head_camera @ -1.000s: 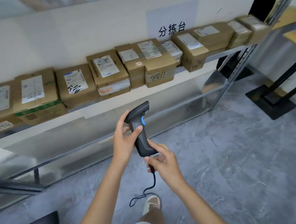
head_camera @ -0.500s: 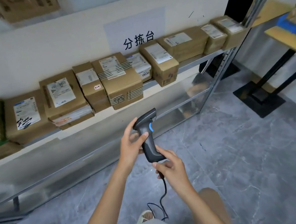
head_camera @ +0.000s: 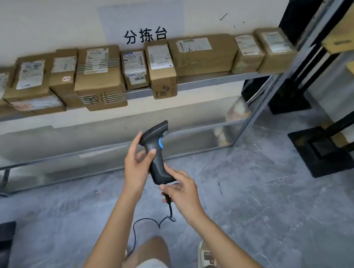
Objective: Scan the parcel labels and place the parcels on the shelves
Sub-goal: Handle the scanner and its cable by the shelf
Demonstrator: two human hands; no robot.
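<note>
in the middle of the frame the left hand [head_camera: 136, 167] grips the upper part of a black barcode scanner [head_camera: 157, 153], and the right hand [head_camera: 181, 190] pinches its base where the cable [head_camera: 148, 222] leaves. across the upper half, a row of labelled cardboard parcels [head_camera: 98, 76] sits on a metal shelf [head_camera: 205, 82].

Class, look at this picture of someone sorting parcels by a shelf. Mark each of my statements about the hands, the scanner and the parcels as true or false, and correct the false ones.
1. Both hands hold the scanner. True: the left hand is round its upper part, the right hand at the foot of its grip.
2. The scanner has no cable. False: a dark cable hangs from its foot.
3. A row of parcels sits on the shelf. True.
4. One hand is carrying a parcel. False: neither hand holds one.
5. A label reading 0836 is on one parcel. True.
</note>
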